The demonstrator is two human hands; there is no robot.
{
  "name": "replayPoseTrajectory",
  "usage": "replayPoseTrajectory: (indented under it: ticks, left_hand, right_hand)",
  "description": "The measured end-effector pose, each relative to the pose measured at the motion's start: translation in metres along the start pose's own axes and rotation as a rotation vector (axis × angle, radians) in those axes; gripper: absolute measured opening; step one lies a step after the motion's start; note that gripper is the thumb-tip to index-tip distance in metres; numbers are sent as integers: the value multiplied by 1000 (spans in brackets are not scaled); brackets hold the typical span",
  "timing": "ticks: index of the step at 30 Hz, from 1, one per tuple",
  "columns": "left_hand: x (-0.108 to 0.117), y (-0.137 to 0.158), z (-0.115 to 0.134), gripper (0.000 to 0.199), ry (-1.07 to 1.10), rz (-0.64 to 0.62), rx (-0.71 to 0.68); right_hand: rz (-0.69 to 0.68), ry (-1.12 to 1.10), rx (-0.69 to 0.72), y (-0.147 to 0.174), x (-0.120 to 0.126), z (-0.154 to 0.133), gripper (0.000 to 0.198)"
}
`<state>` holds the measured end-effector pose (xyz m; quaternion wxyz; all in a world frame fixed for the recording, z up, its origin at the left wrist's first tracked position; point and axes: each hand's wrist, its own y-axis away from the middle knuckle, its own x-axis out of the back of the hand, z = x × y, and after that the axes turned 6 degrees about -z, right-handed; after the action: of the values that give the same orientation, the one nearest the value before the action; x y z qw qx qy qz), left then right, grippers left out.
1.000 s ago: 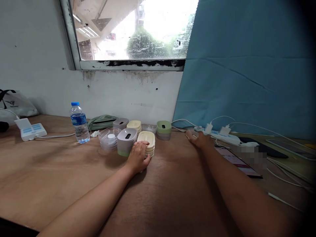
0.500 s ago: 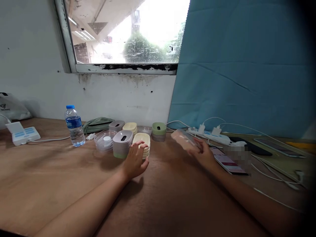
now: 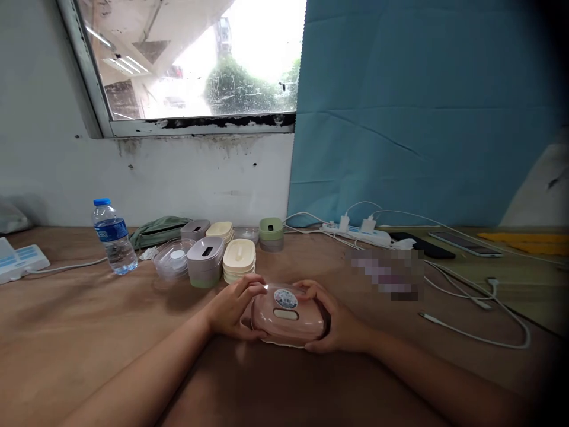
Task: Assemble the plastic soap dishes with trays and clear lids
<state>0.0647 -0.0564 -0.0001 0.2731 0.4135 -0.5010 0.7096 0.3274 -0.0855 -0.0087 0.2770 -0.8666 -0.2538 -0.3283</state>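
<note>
A pink rounded box with a clear lid [image 3: 293, 325] is between my hands, low over the tabletop near me. Its top bears a round printed sticker and a cream oval piece. My left hand [image 3: 233, 308] grips its left end, thumb at the near edge and fingers at the far edge. Around the right end curls my right hand [image 3: 340, 320] in the same way. Just beyond my left hand stands a stack of cream lids [image 3: 239, 258]. Beside it is a stack of lilac containers [image 3: 205, 261] with a green one at the bottom.
Clear round tubs [image 3: 171, 261], a water bottle [image 3: 114, 237] and a green pouch [image 3: 160, 231] stand at the back left. A green container [image 3: 271, 231] sits near the wall. A power strip [image 3: 360, 233], cables and a phone [image 3: 464, 244] lie right; a blurred patch hides something there.
My right hand has brought the pink box leftward and nearer to me. My left hand has moved from beside the cream lids onto the box. The view has turned slightly right.
</note>
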Motion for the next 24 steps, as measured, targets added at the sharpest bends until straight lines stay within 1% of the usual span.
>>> replayPoseTrajectory:
  ticks: [3,5,7,9,12,15,17,19,21,22,24]
  left_hand:
    - [0,-1,0,72,103,-84,50]
    - [-1,-1,-1,75,165,-97,79]
    - [-2,-1,-2,77,215,-98,107]
    - [-3,0,-3,77,253,-97,134]
    - [-6,1,-4,82,309,-77,134]
    - [-6,1,-3,84,338,-56,114]
    - [-5,0,-1,79,317,-81,109]
    - [-2,-1,0,72,262,-127,106]
    - [0,-2,2,64,199,-159,100]
    - [0,-2,2,62,174,-165,92]
    - [1,-3,2,58,146,-173,79]
  right_hand:
    - [-47,-47,10,2,-3,3,59]
    - [-47,-74,33,2,-5,7,59]
    - [-31,-99,58,1,-5,10,60]
    - [-3,-170,71,1,-5,14,62]
    - [63,-307,42,0,-3,19,64]
    - [160,-377,-46,-2,1,21,61]
    - [280,-417,-112,-3,4,24,55]
    - [420,-423,-228,-6,8,28,53]
    - [529,-405,-367,-9,13,35,55]
    - [565,-390,-416,-11,17,37,54]
    - [602,-370,-437,-18,25,41,49]
